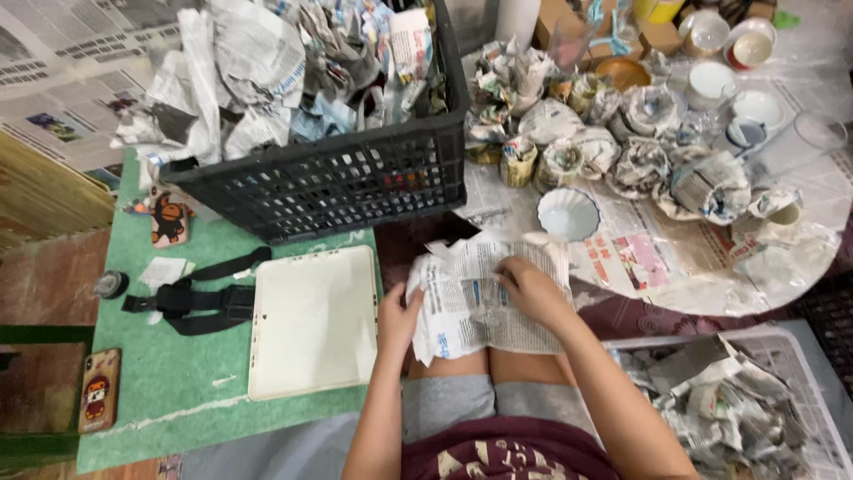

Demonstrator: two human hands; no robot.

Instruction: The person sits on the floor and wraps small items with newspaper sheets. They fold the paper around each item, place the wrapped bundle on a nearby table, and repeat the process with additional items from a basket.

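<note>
A crumpled sheet of newspaper (462,311) lies across my knees. My left hand (400,313) grips its left edge. My right hand (526,286) presses down on the top of the sheet, fingers curled over it; something may be wrapped inside, but I cannot tell. A white ribbed bowl (569,213) stands just beyond the sheet on spread newspaper.
A black plastic crate (355,182) full of crumpled paper stands ahead. Left of my knees lie a white tray (313,322), a black strap (191,300) and a phone (98,389) on a green mat. Several paper-wrapped cups (640,164) and bare bowls (751,46) crowd the right; a white basket (782,356) holds paper.
</note>
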